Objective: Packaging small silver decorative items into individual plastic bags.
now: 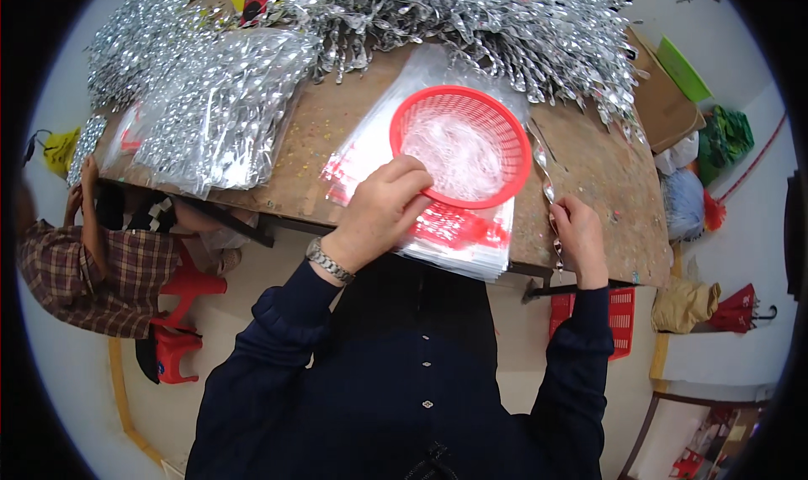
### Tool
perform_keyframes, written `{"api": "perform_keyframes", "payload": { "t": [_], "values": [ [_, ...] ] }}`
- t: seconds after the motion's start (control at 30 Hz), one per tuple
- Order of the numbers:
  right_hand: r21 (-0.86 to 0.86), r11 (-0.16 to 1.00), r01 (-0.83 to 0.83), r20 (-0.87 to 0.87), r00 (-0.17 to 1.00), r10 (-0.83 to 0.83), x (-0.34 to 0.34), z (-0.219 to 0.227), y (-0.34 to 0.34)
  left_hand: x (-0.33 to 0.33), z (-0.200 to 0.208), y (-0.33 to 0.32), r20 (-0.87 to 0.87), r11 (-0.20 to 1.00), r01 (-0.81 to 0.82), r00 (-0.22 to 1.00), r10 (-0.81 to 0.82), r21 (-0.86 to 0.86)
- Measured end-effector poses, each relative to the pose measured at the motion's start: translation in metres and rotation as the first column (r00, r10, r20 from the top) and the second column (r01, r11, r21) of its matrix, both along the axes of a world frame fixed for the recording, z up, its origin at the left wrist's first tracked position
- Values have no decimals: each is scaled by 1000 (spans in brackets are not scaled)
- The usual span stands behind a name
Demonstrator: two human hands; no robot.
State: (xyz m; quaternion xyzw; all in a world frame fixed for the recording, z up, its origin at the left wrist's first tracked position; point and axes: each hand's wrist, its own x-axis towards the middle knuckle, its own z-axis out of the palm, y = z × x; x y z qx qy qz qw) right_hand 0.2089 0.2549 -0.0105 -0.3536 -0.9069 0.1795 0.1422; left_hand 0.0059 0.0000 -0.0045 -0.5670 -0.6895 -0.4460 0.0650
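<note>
A red plastic basket (518,160) with slatted walls stands on a stack of clear plastic bags (370,135) with red printing. Fine clear threads (459,148) lie in a loose tangle inside it. At the basket's near left rim is my left hand (383,202), its fingers closed together over the edge; what they pinch, if anything, is too small to tell. Right of the basket, my right hand (581,236) grips a twisted silver foil strip (544,173) between thumb and fingers. The strip runs lengthwise along the table, both above and below the hand.
Twisted silver strips (471,17) are heaped along the table's far side. A filled clear bag (231,110) of them lies at left. Another person (93,265) sits at the left end by a red stool (178,354). A cardboard box (661,93) stands at right; a red crate (621,320) is below.
</note>
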Motion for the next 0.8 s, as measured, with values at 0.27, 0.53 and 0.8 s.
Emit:
{"api": "perform_keyframes", "payload": {
  "t": [0.27, 0.53, 0.8],
  "values": [
    [98, 995, 16, -23, 1000, -14, -4, -4, 0, -4, 5, 8, -19, 1000, 15, 1000, -14, 12],
    [178, 983, 52, -17, 999, -50, -3, -14, 5, -1, 8, 23, -12, 990, 30, 1000, -29, 140],
    [167, 983, 69, 7, 997, -71, 5, -14, 4, -7, -4, 31, -48, 998, -13, 999, 17, 64]
  ]
}}
